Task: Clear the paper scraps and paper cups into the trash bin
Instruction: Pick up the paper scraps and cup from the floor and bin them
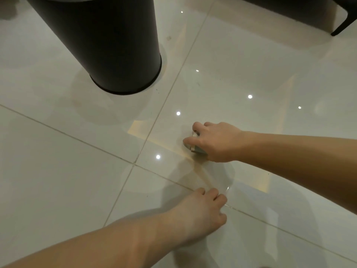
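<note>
A tall black trash bin (108,43) stands on the glossy tiled floor at the upper left; its opening is out of frame. My right hand (216,141) is low on the floor right of centre, fingers curled around a small white paper scrap (194,148), most of which is hidden under the palm. My left hand (204,207) rests lower in the frame, fingers curled down onto the tile; whether it holds anything cannot be seen. No paper cup is visible.
Pale glossy floor tiles (58,171) with grout lines and ceiling-light reflections fill the view. A dark chair leg (342,26) and dark furniture sit at the upper right corner.
</note>
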Motion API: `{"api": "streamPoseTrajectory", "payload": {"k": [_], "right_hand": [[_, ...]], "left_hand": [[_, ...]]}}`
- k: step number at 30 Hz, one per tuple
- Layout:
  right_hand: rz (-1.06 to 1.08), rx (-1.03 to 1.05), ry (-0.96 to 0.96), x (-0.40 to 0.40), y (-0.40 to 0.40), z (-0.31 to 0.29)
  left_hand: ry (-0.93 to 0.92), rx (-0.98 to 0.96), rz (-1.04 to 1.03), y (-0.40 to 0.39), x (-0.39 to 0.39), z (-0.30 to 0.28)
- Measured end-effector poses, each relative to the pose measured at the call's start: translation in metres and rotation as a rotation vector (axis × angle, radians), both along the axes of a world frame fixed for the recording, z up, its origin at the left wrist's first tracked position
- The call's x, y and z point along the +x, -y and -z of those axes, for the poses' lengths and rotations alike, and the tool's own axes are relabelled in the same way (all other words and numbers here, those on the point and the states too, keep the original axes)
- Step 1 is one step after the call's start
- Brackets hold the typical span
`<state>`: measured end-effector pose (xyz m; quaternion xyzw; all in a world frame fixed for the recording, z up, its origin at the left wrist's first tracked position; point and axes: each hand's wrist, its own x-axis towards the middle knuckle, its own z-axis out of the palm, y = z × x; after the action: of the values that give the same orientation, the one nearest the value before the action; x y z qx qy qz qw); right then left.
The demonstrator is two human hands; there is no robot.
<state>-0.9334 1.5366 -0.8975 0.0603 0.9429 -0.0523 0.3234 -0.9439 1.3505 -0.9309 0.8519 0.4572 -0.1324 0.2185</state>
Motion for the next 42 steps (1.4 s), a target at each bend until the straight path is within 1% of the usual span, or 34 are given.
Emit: {"api": "streamPoseTrajectory", "payload": {"k": [3,6,8,10,12,14,15,16,19,22,26,29,32,35,37,39,42], "right_hand": [[0.006,0.0,0.012,-0.001,0.001,0.001],[-0.005,-0.008,0.011,-0.005,0.001,0.002],[-0.019,-0.001,-0.003,-0.009,0.001,0.0],[-0.023,0.0,-0.031,-0.014,0.0,-0.004],[-0.018,0.001,-0.051,-0.017,0.0,-0.012],[0.001,-0.001,-0.057,-0.021,0.0,-0.029],[0.018,-0.005,-0.057,-0.022,0.001,-0.041],[0.036,-0.008,-0.057,-0.022,0.001,-0.055],[0.071,-0.029,-0.047,-0.019,0.004,-0.108],[0.073,-0.047,-0.046,-0.017,0.002,-0.174],[0.054,-0.063,-0.068,-0.023,-0.006,-0.272],[0.042,-0.076,-0.095,-0.038,-0.019,-0.342],[0.076,-0.1,-0.108,-0.066,-0.035,-0.404],[0.094,-0.111,-0.136,-0.103,-0.051,-0.446],[0.094,-0.103,-0.162,-0.134,-0.06,-0.46],[0.104,-0.099,-0.17,-0.164,-0.068,-0.463],[0.071,-0.056,-0.197,-0.209,-0.078,-0.452]], "left_hand": [[-0.057,-0.025,0.025,-0.002,-0.002,-0.002],[-0.034,-0.121,0.023,-0.011,0.0,-0.001],[-0.038,-0.137,0.045,-0.019,0.001,-0.003],[-0.013,-0.159,0.024,-0.022,-0.001,-0.003],[0.014,-0.142,-0.055,-0.022,-0.01,-0.008],[0.092,-0.13,-0.216,-0.022,-0.028,-0.024],[0.114,-0.123,-0.268,-0.022,-0.037,-0.036],[0.11,-0.102,-0.277,-0.023,-0.046,-0.05],[0.054,-0.072,-0.332,-0.017,-0.067,-0.109],[0.011,-0.064,-0.459,-0.013,-0.086,-0.179],[0.046,-0.056,-0.606,-0.015,-0.109,-0.28],[0.064,0.003,-0.701,-0.021,-0.126,-0.349],[0.084,0.071,-0.801,-0.031,-0.152,-0.408],[0.099,0.116,-0.905,-0.047,-0.191,-0.448],[0.123,0.172,-0.978,-0.061,-0.223,-0.462],[0.154,0.227,-1.061,-0.078,-0.257,-0.468],[0.146,0.259,-1.124,-0.103,-0.305,-0.46]]}}
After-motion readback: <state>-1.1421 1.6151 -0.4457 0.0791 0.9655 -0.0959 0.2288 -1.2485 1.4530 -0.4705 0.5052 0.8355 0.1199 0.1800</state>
